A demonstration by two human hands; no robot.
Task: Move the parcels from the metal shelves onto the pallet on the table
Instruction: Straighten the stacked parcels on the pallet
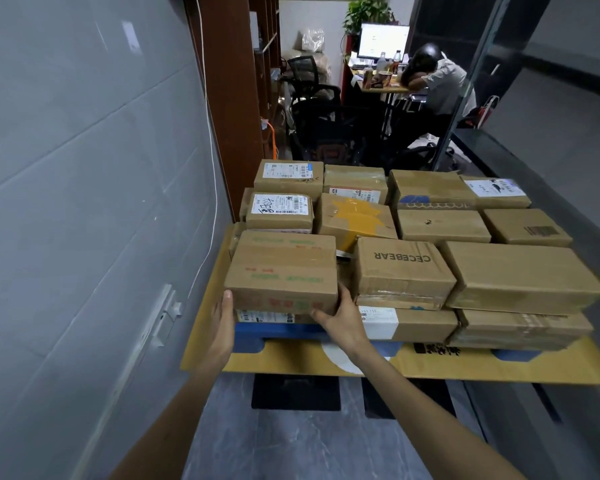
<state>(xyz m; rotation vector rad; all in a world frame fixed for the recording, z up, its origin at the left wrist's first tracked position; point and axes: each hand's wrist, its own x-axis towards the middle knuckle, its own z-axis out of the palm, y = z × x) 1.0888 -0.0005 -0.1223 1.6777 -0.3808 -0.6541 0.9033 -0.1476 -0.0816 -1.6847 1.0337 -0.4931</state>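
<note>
Most of the blue pallet (284, 330) lies buried under cardboard parcels; only its near edge shows. The bench (430, 370) runs off the right edge. The left hand (222, 323) hides its fingers behind the front parcel (283, 270), and that parcel covers nearly all of the labelled parcel beneath (264, 317). Print on the shipping labels (278, 203) is too small to read. The metal shelves are nowhere in sight

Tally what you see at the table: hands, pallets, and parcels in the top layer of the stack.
Hands: 2
Pallets: 1
Top-layer parcels: 11
Total: 14
</note>
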